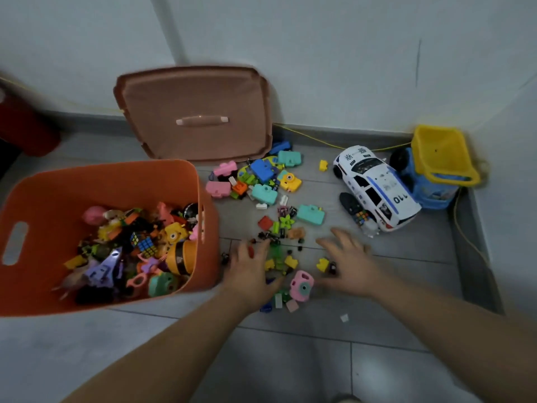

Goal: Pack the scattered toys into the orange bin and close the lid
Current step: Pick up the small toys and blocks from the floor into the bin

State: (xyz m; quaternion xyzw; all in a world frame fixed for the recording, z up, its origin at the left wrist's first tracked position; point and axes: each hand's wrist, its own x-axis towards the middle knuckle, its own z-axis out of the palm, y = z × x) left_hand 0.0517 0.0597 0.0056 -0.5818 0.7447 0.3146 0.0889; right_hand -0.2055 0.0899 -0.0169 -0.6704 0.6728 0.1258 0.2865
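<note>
The orange bin (110, 178) stands open on the floor at the left, about half full of mixed toys. Its brown-orange lid (194, 94) leans against the wall behind it. Small toys lie scattered on the tiles to the right of the bin: several toy cameras, among them a teal one (310, 213) and a pink one (302, 285), plus little blocks. My left hand (250, 269) and my right hand (350, 264) lie palm down, fingers spread, on either side of a heap of small blocks (280, 261). Neither hand holds anything that I can see.
A white toy police car (374, 187) lies at the right, with a small puzzle cube (361, 217) beside it. A blue and yellow toy dump truck (438, 167) stands in the wall corner. A yellow cord runs along the wall's base. A dark red object (23, 126) sits far left.
</note>
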